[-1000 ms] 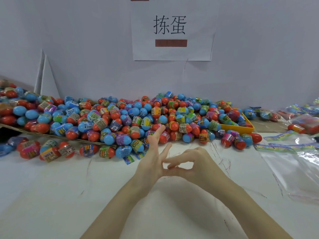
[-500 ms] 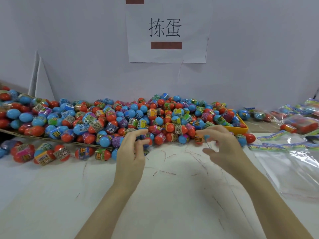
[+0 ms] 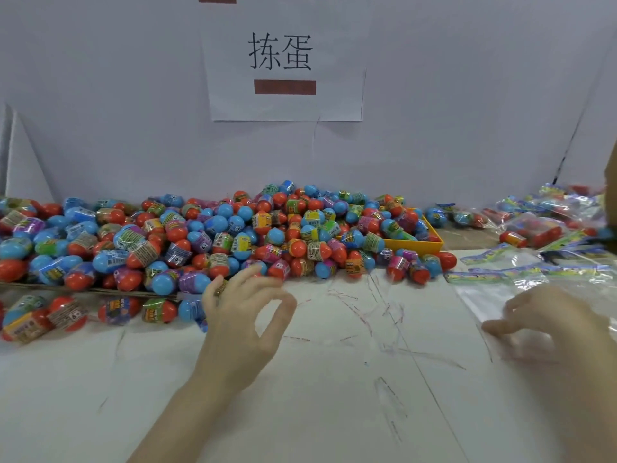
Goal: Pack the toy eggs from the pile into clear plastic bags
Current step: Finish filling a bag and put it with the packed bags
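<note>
The pile of toy eggs (image 3: 213, 242) runs along the back edge of the table (image 3: 317, 389), against the wall, from the far left edge to past the middle. The eggs are small capsules, mostly blue at one end and red-orange at the other, each banded with a printed shrink label in green, purple, yellow or pink. Some are heaped over a flat board on the left, and a loose row has spilled in front of it onto the bare table. At the pile's right end the eggs overflow a yellow tray (image 3: 430, 240).

The left hand (image 3: 240, 315) hovers at the near edge of the pile, fingers loosely curled and spread, thumb apart; it appears to hold nothing, though its fingertips sit just at the front eggs. The right hand (image 3: 547, 325) is blurred, low over the table's right side, at the near edge of a flat clear plastic bag (image 3: 494, 295); whether it has hold of the bag cannot be told.

The step in hand looks like the start of a pack: fetching a bag with one hand while the other readies for eggs. The next move likely calls for pinching the bag's mouth open and lifting it, then closing the left fingers round an egg.

Beyond the bag, at the right back corner, lie filled bags (image 3: 541, 222) with printed header strips. A paper sign (image 3: 283, 61) hangs on the wall above.
</note>
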